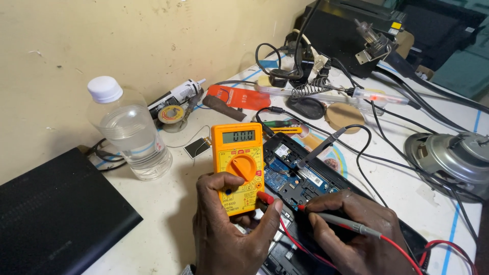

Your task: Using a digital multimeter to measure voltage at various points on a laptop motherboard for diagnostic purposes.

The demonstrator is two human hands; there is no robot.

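My left hand (229, 229) grips the lower end of a yellow and orange multimeter (238, 165), thumb beside its red plug. The meter stands tilted over the edge of an opened laptop base with a blue circuit board (293, 178). My right hand (356, 231) holds a grey test probe with a red lead (338, 220), its tip touching the board. A black probe (321, 147) lies across the board's far side, apart from both hands.
A clear water bottle (130, 132) stands at the left by a closed black laptop (56, 219). A soldering iron in its coil stand (326, 89), solder reel (171, 115), tube, tangled black cables and a round metal motor (453, 158) crowd the white table (168, 214).
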